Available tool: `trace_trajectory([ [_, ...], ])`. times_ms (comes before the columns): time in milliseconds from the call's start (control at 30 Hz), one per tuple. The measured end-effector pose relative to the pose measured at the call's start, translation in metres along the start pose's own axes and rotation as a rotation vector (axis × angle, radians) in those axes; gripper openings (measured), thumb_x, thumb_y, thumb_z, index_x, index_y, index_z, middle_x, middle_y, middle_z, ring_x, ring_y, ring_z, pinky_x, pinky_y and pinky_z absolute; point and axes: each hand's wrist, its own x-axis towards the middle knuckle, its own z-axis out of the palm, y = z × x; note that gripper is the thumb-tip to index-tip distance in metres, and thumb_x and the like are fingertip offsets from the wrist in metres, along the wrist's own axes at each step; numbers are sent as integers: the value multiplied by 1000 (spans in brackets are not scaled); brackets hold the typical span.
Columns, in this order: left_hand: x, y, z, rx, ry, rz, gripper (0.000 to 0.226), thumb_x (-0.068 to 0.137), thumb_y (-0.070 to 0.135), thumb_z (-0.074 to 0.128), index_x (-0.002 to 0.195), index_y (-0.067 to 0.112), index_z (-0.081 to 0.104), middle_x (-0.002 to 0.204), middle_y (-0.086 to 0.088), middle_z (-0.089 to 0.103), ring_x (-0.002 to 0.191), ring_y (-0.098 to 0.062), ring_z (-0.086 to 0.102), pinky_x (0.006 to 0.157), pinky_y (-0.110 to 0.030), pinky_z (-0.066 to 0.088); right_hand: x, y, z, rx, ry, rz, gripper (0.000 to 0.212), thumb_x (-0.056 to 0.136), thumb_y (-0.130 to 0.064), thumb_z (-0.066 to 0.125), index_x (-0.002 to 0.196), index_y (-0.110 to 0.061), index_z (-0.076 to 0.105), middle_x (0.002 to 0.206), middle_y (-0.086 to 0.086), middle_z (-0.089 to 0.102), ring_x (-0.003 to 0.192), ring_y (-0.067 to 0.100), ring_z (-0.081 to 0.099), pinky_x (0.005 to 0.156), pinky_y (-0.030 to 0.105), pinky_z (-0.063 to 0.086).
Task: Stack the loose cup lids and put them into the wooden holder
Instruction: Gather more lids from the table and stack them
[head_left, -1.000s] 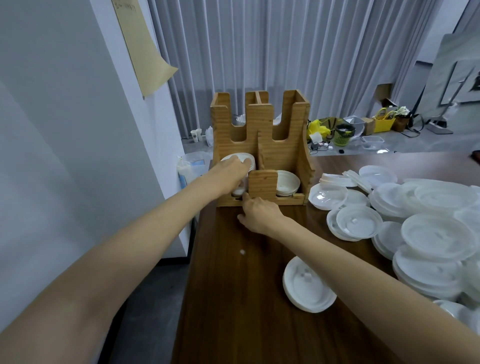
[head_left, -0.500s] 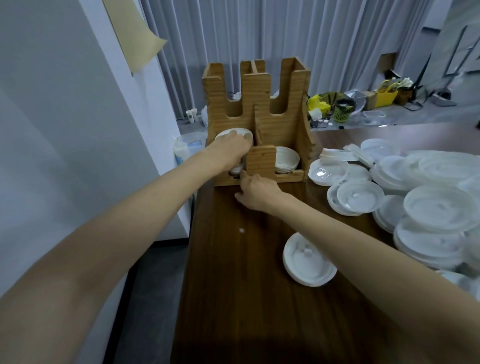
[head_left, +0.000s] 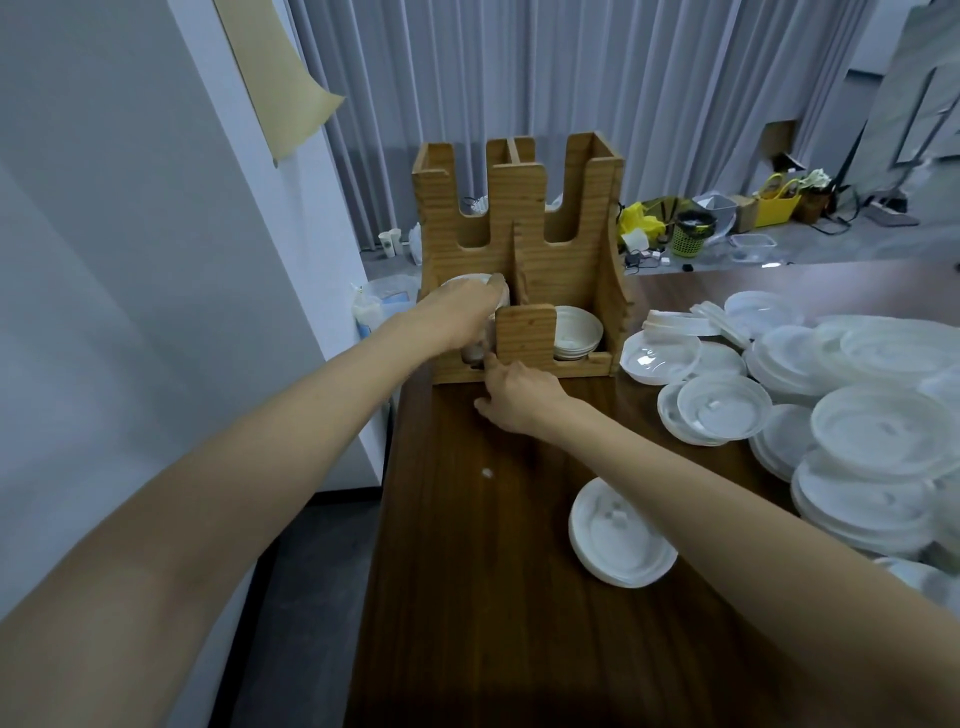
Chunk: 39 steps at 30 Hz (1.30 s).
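The left hand (head_left: 457, 319) reaches into the left compartment of the wooden holder (head_left: 519, 249), its grip clasped round a stack of lids (head_left: 465, 280) there. The right hand (head_left: 519, 400) lies at the holder's front lip with its index fingertip touching it; whether its grip is clenched I cannot tell. The holder stands at the left edge of the surface (head_left: 467, 597). Bare wood lies in front of it, while loose lids (head_left: 857, 415) crowd the right side, with one small pile (head_left: 618, 535) set apart.
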Motion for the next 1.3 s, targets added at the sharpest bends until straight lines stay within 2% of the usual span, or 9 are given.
trace_trajectory([
  [100,2,-10,-16,-129,-154,-49,48,83,28,69,121,11,46,118,-9,56,102,-26,56,86,-42,50,-1,1,-1,-4,2,-3,51,97,-31,51,140,-8,34,119,12,58,106,28,59,79,36,48],
  [233,2,-24,-27,-160,-203,-88,40,97,18,43,136,21,45,139,-7,47,123,-27,46,101,-43,41,-2,4,-5,10,30,-25,37,96,-30,51,128,-12,46,113,9,60,101,25,60,76,34,47],
  [367,-3,-17,-15,24,-191,-137,37,95,17,35,121,22,61,124,-8,57,106,-29,55,90,-42,47,-7,6,-6,8,40,-42,25,96,-30,51,113,-11,55,112,8,61,100,25,60,75,33,45],
  [500,-6,-13,-14,40,-177,-150,33,93,21,34,104,13,64,107,-11,62,88,-27,56,78,-37,49,-15,9,-10,48,62,-36,33,97,-31,50,123,-11,54,117,9,60,105,28,59,77,34,45],
  [600,-19,-12,-14,68,-20,-103,30,93,17,35,90,8,63,101,-11,61,91,-27,53,83,-41,45,-27,18,-15,96,110,-45,35,96,-31,50,126,-12,52,121,9,59,109,28,58,82,37,48],
  [800,-70,46,-6,-216,393,89,31,92,8,46,118,7,62,124,-5,57,115,-21,49,100,-31,38,-59,54,-21,204,202,25,28,92,-31,53,111,-12,62,105,6,67,98,24,62,83,41,52],
  [967,-69,103,10,-306,250,209,32,91,8,45,119,10,61,121,-3,56,111,-17,49,92,-33,45,-84,79,-21,188,297,85,25,93,-19,52,110,-8,66,102,9,65,91,23,60,74,29,46],
  [1100,-51,132,23,-380,124,207,34,91,7,44,123,10,57,128,-5,51,114,-22,51,94,-39,45,-95,109,-33,141,387,252,26,92,-19,50,99,-3,69,107,14,62,98,30,59,78,35,46],
  [1300,8,172,21,-469,40,182,39,89,1,42,126,2,49,132,-11,42,114,-28,48,96,-42,41,-89,158,-74,88,418,447,32,91,-7,46,121,0,52,123,21,45,113,39,44,86,42,40],
])
